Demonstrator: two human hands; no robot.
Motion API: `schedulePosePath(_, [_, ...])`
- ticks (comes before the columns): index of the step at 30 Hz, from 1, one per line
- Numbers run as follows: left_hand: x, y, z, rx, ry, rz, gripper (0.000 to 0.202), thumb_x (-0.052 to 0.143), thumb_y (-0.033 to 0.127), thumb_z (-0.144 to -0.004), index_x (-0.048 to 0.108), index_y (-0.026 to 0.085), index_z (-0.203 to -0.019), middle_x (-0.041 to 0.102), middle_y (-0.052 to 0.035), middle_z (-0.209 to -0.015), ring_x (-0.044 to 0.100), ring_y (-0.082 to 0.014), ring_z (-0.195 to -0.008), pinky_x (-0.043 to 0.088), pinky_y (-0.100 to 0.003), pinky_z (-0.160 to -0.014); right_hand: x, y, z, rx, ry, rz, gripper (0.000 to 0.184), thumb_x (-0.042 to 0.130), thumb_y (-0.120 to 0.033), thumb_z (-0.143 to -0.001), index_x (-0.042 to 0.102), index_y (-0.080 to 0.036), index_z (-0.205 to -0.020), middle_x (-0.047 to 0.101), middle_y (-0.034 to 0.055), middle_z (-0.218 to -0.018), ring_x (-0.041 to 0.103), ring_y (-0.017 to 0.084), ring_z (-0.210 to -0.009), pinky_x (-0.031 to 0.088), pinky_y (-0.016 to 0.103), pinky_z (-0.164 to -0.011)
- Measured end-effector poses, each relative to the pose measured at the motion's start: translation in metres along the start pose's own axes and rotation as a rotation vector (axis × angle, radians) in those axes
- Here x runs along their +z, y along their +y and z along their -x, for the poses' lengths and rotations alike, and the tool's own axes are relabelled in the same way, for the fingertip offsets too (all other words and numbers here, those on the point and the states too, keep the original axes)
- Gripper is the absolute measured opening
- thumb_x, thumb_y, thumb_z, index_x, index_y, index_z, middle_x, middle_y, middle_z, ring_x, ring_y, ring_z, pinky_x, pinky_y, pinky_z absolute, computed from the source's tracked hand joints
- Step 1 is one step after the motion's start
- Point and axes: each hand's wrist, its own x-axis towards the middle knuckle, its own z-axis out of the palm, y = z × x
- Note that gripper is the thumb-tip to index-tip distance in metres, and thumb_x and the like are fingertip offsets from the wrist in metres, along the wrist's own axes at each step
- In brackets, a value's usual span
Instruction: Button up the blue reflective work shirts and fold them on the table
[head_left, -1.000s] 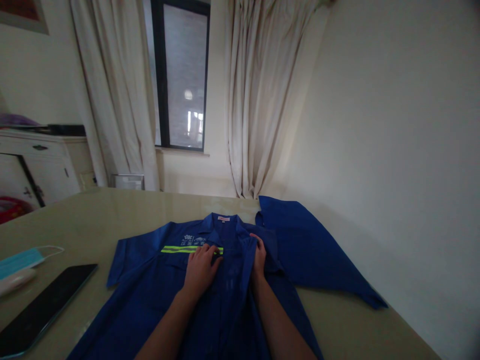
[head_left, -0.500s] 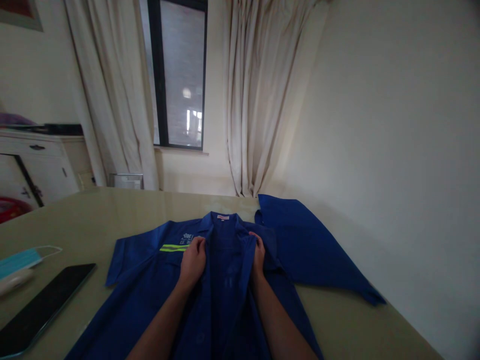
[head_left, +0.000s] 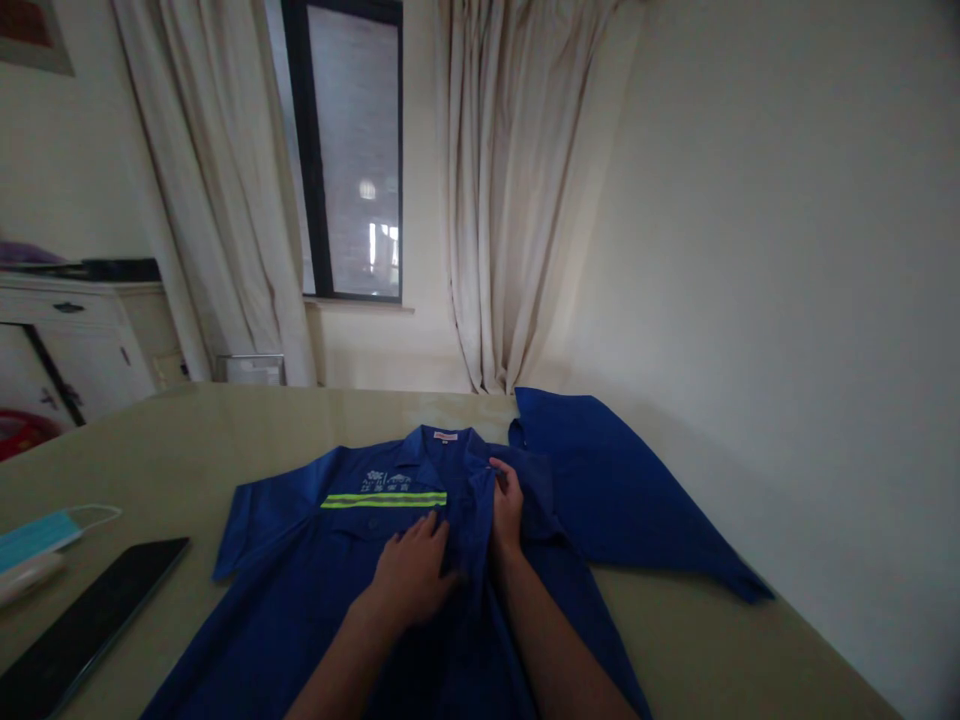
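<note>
A blue work shirt [head_left: 300, 570] with a yellow reflective stripe lies face up on the beige table [head_left: 225, 430], collar away from me. My left hand [head_left: 412, 575] rests on the left front panel just below the stripe, fingers closed on the panel's inner edge. My right hand [head_left: 506, 505] pinches the edge of the right front panel near the collar. The two panel edges lie close together between my hands.
A second blue garment [head_left: 615, 490] lies at the right, beside the shirt and near the wall. A dark tablet [head_left: 82, 625], a blue face mask [head_left: 37, 530] and a small white object [head_left: 26, 578] lie at the left. Curtains, a window and a white cabinet stand beyond.
My left hand moved down and right, drawing the left panel toward the middle so the whole stripe shows. My right hand shifted slightly left with its panel edge.
</note>
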Motion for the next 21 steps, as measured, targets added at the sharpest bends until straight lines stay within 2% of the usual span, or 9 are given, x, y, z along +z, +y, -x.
schedulePosePath(2, [0.013, 0.012, 0.009, -0.027, -0.044, -0.150, 0.077, 0.070, 0.040, -0.077, 0.051, 0.018, -0.149, 0.034, -0.0215, -0.164, 0.033, -0.0430, -0.150, 0.026, -0.069, -0.117, 0.001, -0.002, 0.001, -0.002, -0.007, -0.009, 0.045, 0.064, -0.048, -0.076, 0.067, -0.017, -0.110, 0.077, 0.0099, -0.101, 0.072, 0.026, -0.092, 0.057, 0.035, -0.078])
schedulePosePath(4, [0.023, 0.021, 0.014, -0.032, 0.005, -0.245, 0.080, 0.062, 0.038, -0.082, 0.041, 0.015, -0.156, 0.025, -0.0223, -0.166, 0.024, -0.0416, -0.154, 0.016, -0.071, -0.118, 0.001, -0.003, 0.003, -0.008, -0.010, -0.013, 0.042, 0.062, -0.044, -0.076, 0.067, -0.018, -0.109, 0.077, 0.0098, -0.104, 0.072, 0.025, -0.094, 0.057, 0.035, -0.080])
schedulePosePath(6, [0.028, 0.024, 0.014, -0.008, 0.070, -0.281, 0.079, 0.059, 0.036, -0.084, 0.038, 0.016, -0.157, 0.026, -0.0218, -0.166, 0.022, -0.0402, -0.155, 0.014, -0.071, -0.119, 0.002, -0.006, 0.003, -0.008, -0.024, -0.018, 0.042, 0.061, -0.040, -0.076, 0.067, -0.018, -0.110, 0.078, 0.0086, -0.099, 0.073, 0.025, -0.088, 0.057, 0.034, -0.076])
schedulePosePath(9, [0.026, 0.022, 0.008, 0.035, 0.088, -0.284, 0.076, 0.056, 0.034, -0.084, 0.041, 0.019, -0.156, 0.029, -0.0190, -0.166, 0.022, -0.0383, -0.155, 0.013, -0.068, -0.121, 0.006, -0.018, 0.003, -0.036, -0.087, 0.053, 0.045, 0.056, -0.036, -0.078, 0.064, -0.016, -0.119, 0.077, 0.0064, -0.087, 0.072, 0.023, -0.077, 0.056, 0.033, -0.069])
schedulePosePath(11, [0.021, 0.020, 0.002, 0.040, 0.066, -0.281, 0.072, 0.054, 0.033, -0.085, 0.043, 0.022, -0.155, 0.032, -0.0178, -0.165, 0.022, -0.0381, -0.155, 0.015, -0.068, -0.121, 0.010, -0.031, 0.006, -0.097, -0.166, 0.197, 0.043, 0.051, -0.035, -0.083, 0.064, -0.016, -0.119, 0.077, 0.0066, -0.089, 0.072, 0.023, -0.080, 0.056, 0.034, -0.073])
schedulePosePath(14, [0.017, 0.015, -0.013, 0.019, 0.041, -0.302, 0.068, 0.052, 0.031, -0.087, 0.045, 0.020, -0.155, 0.035, -0.0188, -0.164, 0.020, -0.0381, -0.156, 0.014, -0.067, -0.122, 0.006, -0.054, 0.023, -0.182, -0.350, 0.379, 0.029, 0.056, -0.032, -0.084, 0.071, -0.021, -0.105, 0.077, 0.0070, -0.095, 0.072, 0.024, -0.091, 0.054, 0.037, -0.086])
schedulePosePath(16, [0.016, 0.010, -0.026, -0.011, 0.026, -0.324, 0.067, 0.053, 0.027, -0.086, 0.048, 0.017, -0.153, 0.034, -0.0198, -0.164, 0.019, -0.0385, -0.156, 0.014, -0.066, -0.122, -0.009, -0.065, 0.046, -0.255, -0.531, 0.530, 0.026, 0.065, -0.032, -0.082, 0.075, -0.024, -0.104, 0.077, 0.0079, -0.106, 0.070, 0.028, -0.103, 0.051, 0.041, -0.096])
schedulePosePath(18, [0.015, 0.005, -0.040, -0.036, 0.016, -0.337, 0.071, 0.058, 0.023, -0.082, 0.048, 0.016, -0.152, 0.033, -0.0207, -0.164, 0.019, -0.0398, -0.156, 0.013, -0.067, -0.122, -0.034, -0.069, 0.073, -0.326, -0.670, 0.753, 0.042, 0.074, -0.039, -0.080, 0.073, -0.028, -0.121, 0.071, 0.0102, -0.128, 0.063, 0.035, -0.121, 0.045, 0.049, -0.105])
schedulePosePath(21, [0.012, -0.002, -0.059, -0.032, 0.028, -0.334, 0.079, 0.062, 0.016, -0.075, 0.047, 0.015, -0.153, 0.029, -0.0230, -0.165, 0.018, -0.0416, -0.155, 0.012, -0.068, -0.122, -0.075, -0.066, 0.105, -0.333, -0.701, 0.936, 0.070, 0.081, -0.050, -0.078, 0.060, -0.034, -0.143, 0.052, 0.0107, -0.154, 0.047, 0.042, -0.141, 0.035, 0.058, -0.115])
